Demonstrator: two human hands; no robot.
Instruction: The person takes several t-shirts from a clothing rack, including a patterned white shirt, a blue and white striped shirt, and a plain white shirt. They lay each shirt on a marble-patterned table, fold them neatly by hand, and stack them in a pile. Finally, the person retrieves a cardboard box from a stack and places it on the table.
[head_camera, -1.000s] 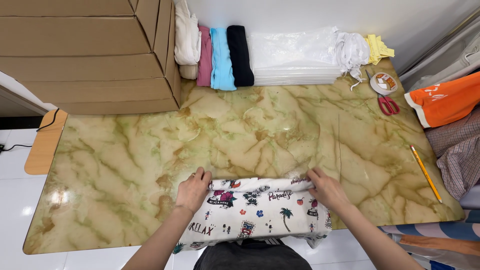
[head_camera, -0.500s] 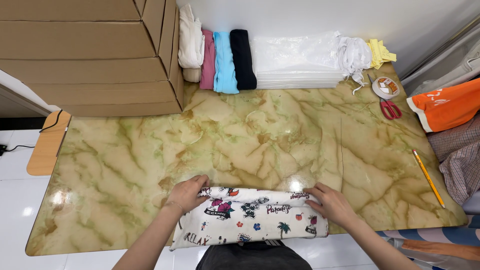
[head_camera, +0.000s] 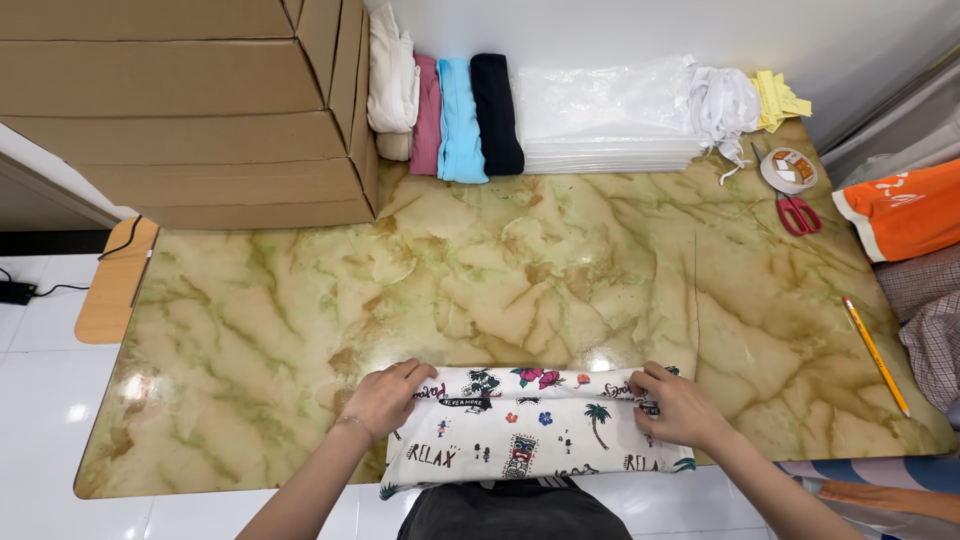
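The left hand (head_camera: 385, 398) lies with fingers curled over the folded top edge of a white printed cotton garment (head_camera: 530, 430), pinching the fold at its left end. The right hand (head_camera: 677, 408) grips the same fold at its right end, fingers bent and closed on the cloth. The garment lies at the near edge of the green-brown marbled table (head_camera: 480, 270). Its lower hem hangs past the table edge and is partly cut off. The thumbs are hidden beneath the hands.
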